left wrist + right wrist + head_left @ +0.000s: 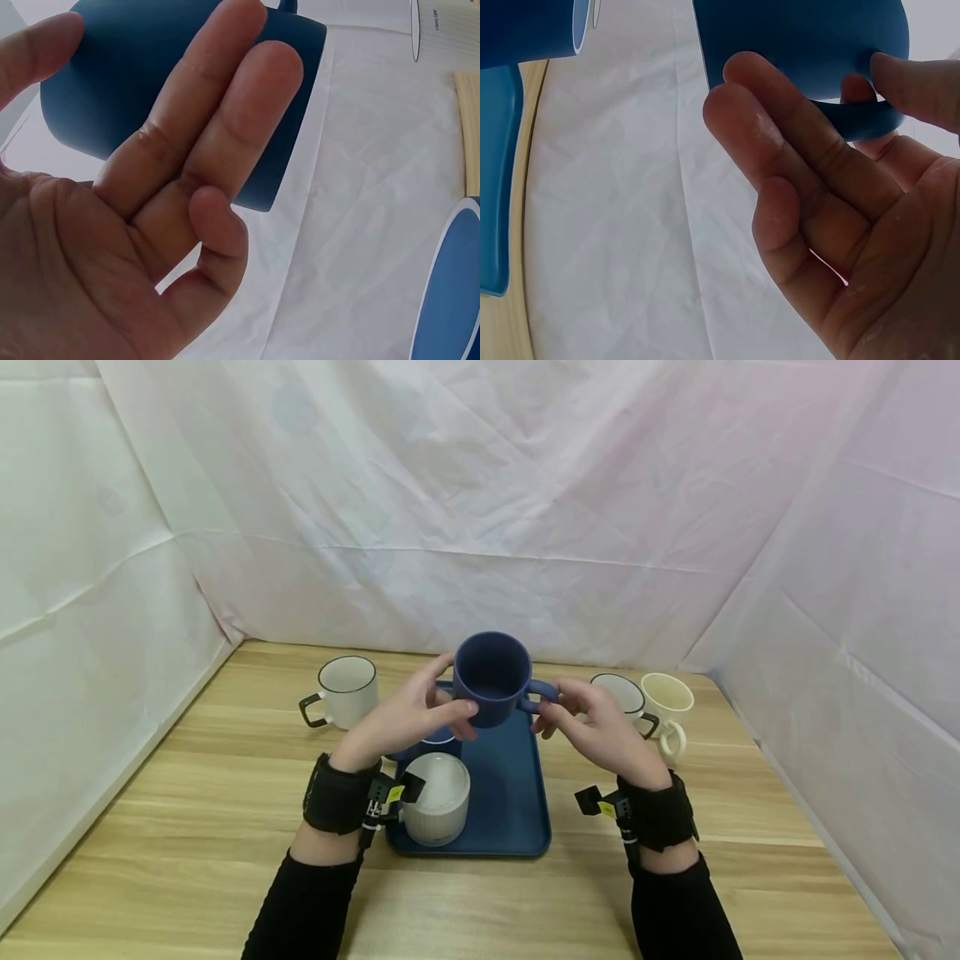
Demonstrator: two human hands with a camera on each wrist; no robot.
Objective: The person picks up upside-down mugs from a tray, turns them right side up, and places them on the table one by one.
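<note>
Dark blue mug [491, 678] held up above far end of blue tray [510, 793]. Left hand [405, 720] cupping mug's left wall, fingers curled round it. Right hand [600, 727] pinching handle between thumb and fingers. On tray near left: white ribbed cup [437, 797]. White mugs standing left [347, 690] and right [667, 702] of tray on wooden table [187, 827].

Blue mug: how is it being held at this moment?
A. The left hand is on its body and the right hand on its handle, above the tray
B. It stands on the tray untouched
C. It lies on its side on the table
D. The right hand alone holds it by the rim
A: the blue mug is lifted above the tray, with the left hand around its body and the right hand pinching its handle.
</note>
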